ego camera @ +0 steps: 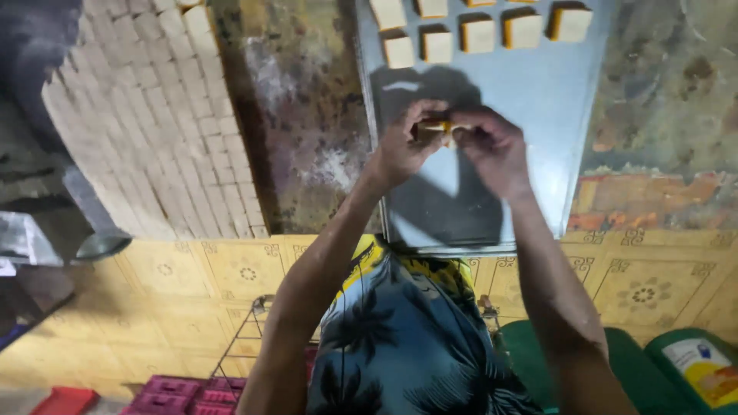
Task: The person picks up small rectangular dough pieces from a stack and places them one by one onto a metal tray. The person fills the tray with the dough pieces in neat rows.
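Both hands, left hand [407, 146] and right hand [492, 150], pinch a small yellow piece [440, 127] between them above the metal tray [538, 100].

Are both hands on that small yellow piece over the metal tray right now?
Touching. The head view shows the left hand and right hand meeting fingertip to fingertip around the small yellow piece, pinching it above the metal tray.

Grey metal tray [538, 100]; pale yellow-edged squares [478, 34]; blue palm-print shirt [407, 338]; yellow floral tiles [653, 288].
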